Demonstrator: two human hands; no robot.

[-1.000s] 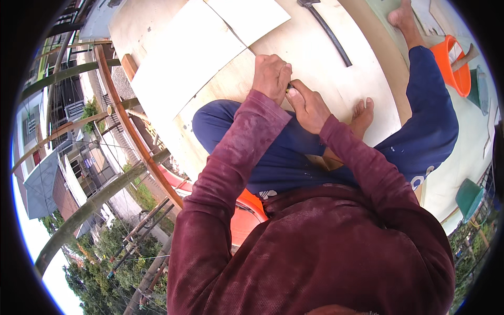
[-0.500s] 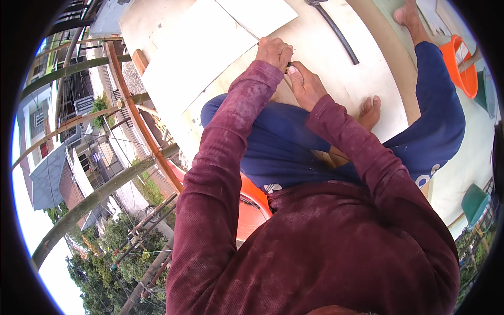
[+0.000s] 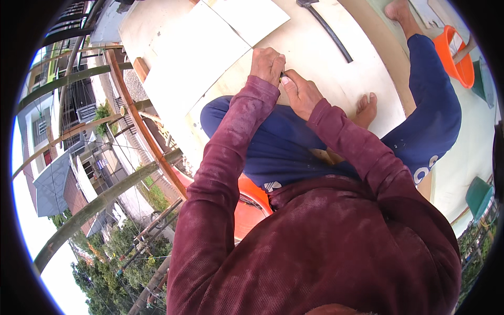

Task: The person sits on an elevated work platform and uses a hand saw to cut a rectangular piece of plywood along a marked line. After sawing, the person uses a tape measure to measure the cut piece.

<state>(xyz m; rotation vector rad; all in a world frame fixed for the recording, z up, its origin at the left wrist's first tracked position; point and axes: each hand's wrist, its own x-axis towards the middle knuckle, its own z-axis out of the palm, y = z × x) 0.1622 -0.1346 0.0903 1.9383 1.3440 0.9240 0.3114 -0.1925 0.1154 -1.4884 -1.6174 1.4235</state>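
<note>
My left hand (image 3: 267,65) is closed, its fingers curled, above the pale board in front of my crossed leg. Just right of it and a little nearer, my right hand (image 3: 303,95) is closed too, thumb pressed toward the left hand. Between them shows a bit of a small dark and yellowish object (image 3: 282,75); both hands grip it, and they cover too much of it to tell its kind. White flat sheets (image 3: 199,55), their edges meeting in a dark seam, lie beyond and left of my hands.
A hammer-like tool with a black handle (image 3: 333,34) lies at the far right of the board. Beyond my leg stands an orange bucket (image 3: 452,58). Wooden and bamboo poles (image 3: 137,118) run along the left, with houses and trees below. A red-orange basin (image 3: 249,207) is beside my hip.
The whole view has shifted slightly, so the sheets and tool appear a little further left. My hands stay together in much the same grip.
</note>
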